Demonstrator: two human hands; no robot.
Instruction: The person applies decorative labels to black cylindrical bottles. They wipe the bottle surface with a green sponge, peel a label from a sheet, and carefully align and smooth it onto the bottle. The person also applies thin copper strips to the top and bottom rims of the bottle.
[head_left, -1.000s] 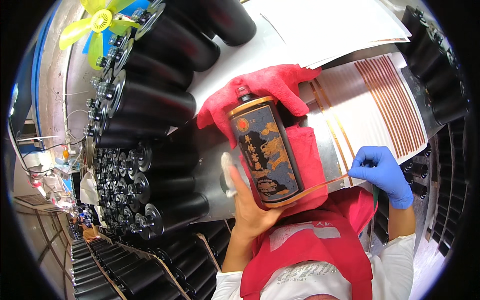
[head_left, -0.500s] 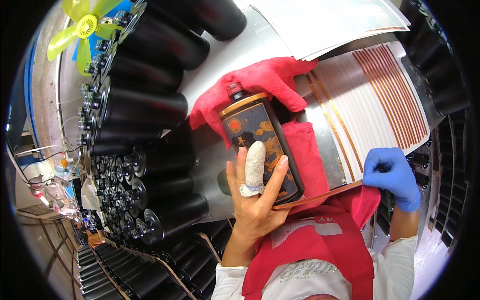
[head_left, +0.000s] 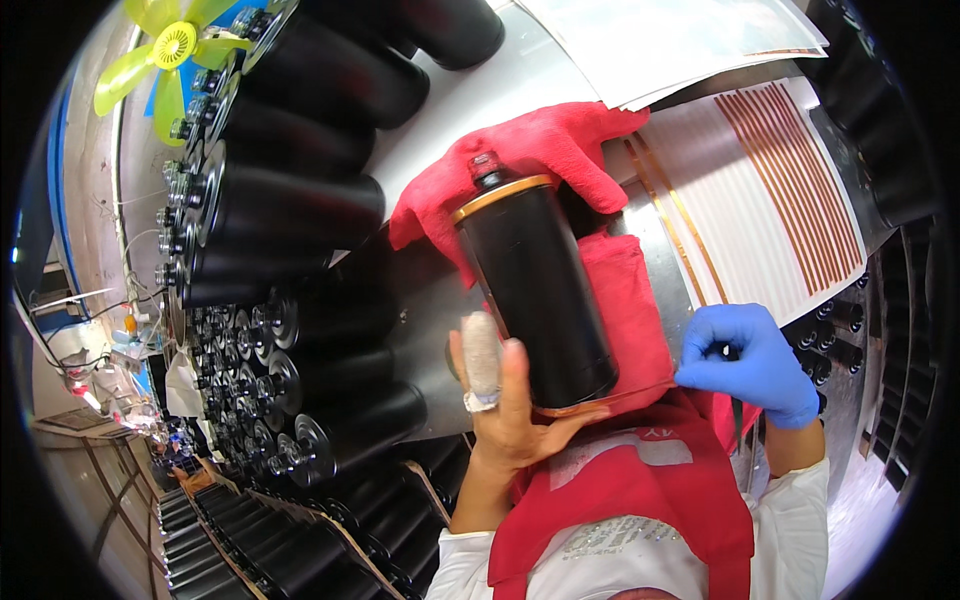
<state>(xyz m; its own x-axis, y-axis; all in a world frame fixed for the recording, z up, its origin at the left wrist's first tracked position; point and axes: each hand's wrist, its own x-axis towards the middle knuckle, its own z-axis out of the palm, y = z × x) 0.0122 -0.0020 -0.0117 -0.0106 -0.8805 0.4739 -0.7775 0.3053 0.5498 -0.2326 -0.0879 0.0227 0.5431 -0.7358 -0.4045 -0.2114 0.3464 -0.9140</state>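
Note:
A black bottle point(head_left: 540, 290) with a gold band round its shoulder and a reddish stopper point(head_left: 487, 168) lies on a red cloth point(head_left: 632, 300), plain black side up. My left hand point(head_left: 508, 420) is against its lower left side, fingers stretched apart, thumb along the base. One finger wears a pale knitted finger sleeve point(head_left: 482, 352). From the bottle's base a thin copper-coloured strip point(head_left: 645, 392) runs right to my right hand point(head_left: 750, 362). That hand, in a blue glove, pinches the strip's end between thumb and finger.
A white sheet point(head_left: 700, 180) with rows of copper strips lies on the metal table at the right. White papers point(head_left: 690, 40) lie at the far side. Several black bottles point(head_left: 290, 200) stand close on the left, near a yellow-green fan point(head_left: 174, 46). Racks of bottles point(head_left: 270, 545) fill the lower left.
The bottle has turned over from its decorated face to a plain black side. My left hand has slid to its left side and lower; my right hand has moved left with the strip.

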